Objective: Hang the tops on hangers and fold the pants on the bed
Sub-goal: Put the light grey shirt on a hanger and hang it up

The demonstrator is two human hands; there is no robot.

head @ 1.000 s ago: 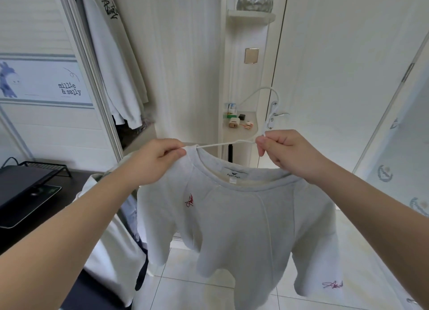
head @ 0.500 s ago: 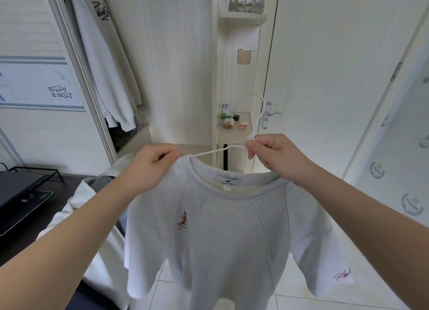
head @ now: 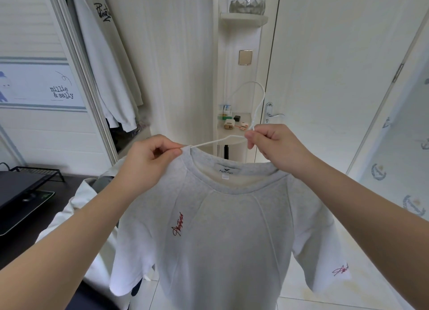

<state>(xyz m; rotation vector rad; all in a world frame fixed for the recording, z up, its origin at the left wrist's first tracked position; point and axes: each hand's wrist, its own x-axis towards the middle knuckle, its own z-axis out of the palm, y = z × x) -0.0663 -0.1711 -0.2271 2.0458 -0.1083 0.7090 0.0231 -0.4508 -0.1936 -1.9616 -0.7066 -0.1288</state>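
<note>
The grey top (head: 220, 228) hung in the air in front of the person, between the two hands and below them. Its neck opening was turned up, with a small label showing inside the back of the collar. Red script was stitched on the chest and on one sleeve hem.

A thin white hanger (head: 209, 141) was partly inside the top. One arm of it came out of the neck opening and ran across to the right, and its hook stood up above the right hand (head: 276, 144). That hand was closed, and its thumb and fingers pinched the hanger at the foot of the hook. The left hand (head: 151, 158) was also closed and pinched the edge of the collar at the shoulder, just where the hanger arm entered the cloth. The other arm of the hanger was hidden by the cloth and the right hand.

Behind, a white sweatshirt (head: 104, 54) with dark script hung in an open wardrobe. A small corner shelf (head: 241, 118) carried several little objects, and a glass bowl (head: 247, 6) stood on a higher shelf. A dark worktop (head: 34, 216) lay at the left, and pale floor tiles (head: 325, 302) showed below the top.
</note>
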